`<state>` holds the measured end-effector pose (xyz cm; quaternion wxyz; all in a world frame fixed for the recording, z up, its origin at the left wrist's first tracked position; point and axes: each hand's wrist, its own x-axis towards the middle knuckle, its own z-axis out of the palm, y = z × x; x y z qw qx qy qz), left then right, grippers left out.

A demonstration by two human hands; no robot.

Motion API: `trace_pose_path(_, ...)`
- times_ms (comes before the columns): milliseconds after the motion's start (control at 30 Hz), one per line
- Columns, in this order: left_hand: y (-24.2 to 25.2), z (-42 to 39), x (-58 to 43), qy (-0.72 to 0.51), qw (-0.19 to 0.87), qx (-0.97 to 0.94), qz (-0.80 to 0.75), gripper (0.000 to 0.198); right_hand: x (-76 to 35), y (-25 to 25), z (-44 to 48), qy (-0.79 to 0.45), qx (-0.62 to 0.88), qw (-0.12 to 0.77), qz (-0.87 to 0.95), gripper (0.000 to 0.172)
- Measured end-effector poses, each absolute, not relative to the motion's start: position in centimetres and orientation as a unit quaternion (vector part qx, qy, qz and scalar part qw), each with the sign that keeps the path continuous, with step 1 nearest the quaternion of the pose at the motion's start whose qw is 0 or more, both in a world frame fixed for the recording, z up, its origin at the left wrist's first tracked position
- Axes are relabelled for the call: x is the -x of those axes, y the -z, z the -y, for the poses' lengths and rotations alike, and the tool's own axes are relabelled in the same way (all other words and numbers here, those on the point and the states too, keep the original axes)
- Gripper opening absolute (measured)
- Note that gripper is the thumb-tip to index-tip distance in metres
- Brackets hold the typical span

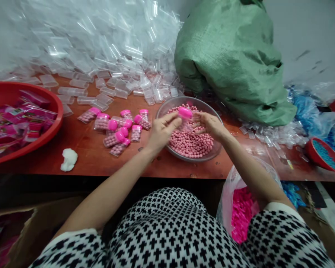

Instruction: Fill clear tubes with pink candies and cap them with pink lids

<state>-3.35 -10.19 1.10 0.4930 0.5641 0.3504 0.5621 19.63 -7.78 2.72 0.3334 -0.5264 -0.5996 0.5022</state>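
Note:
Over a grey bowl [167,147] of pink beads [191,143], my left hand [163,130] pinches a small clear container with a bright pink cap [185,112]. The container's body is blurred, so I cannot tell how full it is. My right hand [210,124] is just to its right, fingers apart and pointing at the cap; it seems to hold nothing. Left of the bowl lie several capped containers [111,139] with pink beads inside, tipped in different directions.
Clear empty tubes [123,56] are heaped along the back. A big green sack [229,59] leans behind the bowl. At left stands a red basin [58,119] of pink packets, near a white lump [69,160]. Pink caps fill a plastic bag [226,193] below the table edge.

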Motion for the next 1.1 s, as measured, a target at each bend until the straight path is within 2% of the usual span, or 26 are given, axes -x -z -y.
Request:
trace_pose_path(100,-0.5,8.2,8.5,-0.583,0.38,-0.552,-0.459,0.034,-21.1,-2.0,3.9,-0.227,0.61,0.263,0.712,0.034)
trace_pose_path(167,0.7,6.6,12.5,-0.561,0.265,-0.555,-0.554,0.03,-21.5,-1.3,2.0,-0.11,0.615,0.177,0.76,0.035)
trace_pose_path(267,2.5,4.7,16.6,-0.483,0.16,-0.581,-0.636,0.023,-21.4,-0.6,0.7,-0.064,0.597,0.114,0.791,0.045)
trace_pose_path(367,2.9,4.3,16.4,-0.493,0.126,-0.598,-0.619,0.034,-21.4,-0.6,0.5,-0.057,0.595,0.112,0.794,0.041)
trace_pose_path(467,1.0,5.4,12.3,-0.519,0.177,-0.638,-0.541,0.035,-21.7,-1.3,0.9,-0.081,0.598,0.134,0.786,0.032)
trace_pose_path(567,-1.6,6.9,6.8,-0.495,0.253,-0.687,-0.469,0.031,-21.9,-2.2,2.3,-0.176,0.622,0.209,0.734,0.019)
trace_pose_path(633,-2.5,7.5,3.7,-0.466,0.305,-0.712,-0.427,0.032,-21.7,-2.8,3.9,-0.283,0.613,0.289,0.678,0.022)
trace_pose_path(700,-2.6,7.7,1.4,-0.445,0.356,-0.721,-0.394,0.033,-21.3,-3.4,5.9,-0.384,0.568,0.364,0.631,0.033)
trace_pose_path(767,-2.1,7.7,0.0,-0.431,0.443,-0.701,-0.354,0.029,-20.9,-3.9,7.9,-0.443,0.516,0.407,0.609,0.042)
trace_pose_path(900,-0.9,8.1,-0.6,-0.401,0.632,-0.604,-0.273,0.034,-20.8,-4.4,10.7,-0.447,0.458,0.407,0.652,0.049)
trace_pose_path(967,-0.7,8.4,-0.4,-0.391,0.655,-0.591,-0.263,0.039,-21.2,-4.3,11.3,-0.405,0.444,0.382,0.702,0.047)
trace_pose_path(1100,-0.6,8.8,-0.1,-0.372,0.641,-0.613,-0.274,0.042,-22.0,-4.0,11.9,-0.368,0.418,0.326,0.764,0.03)
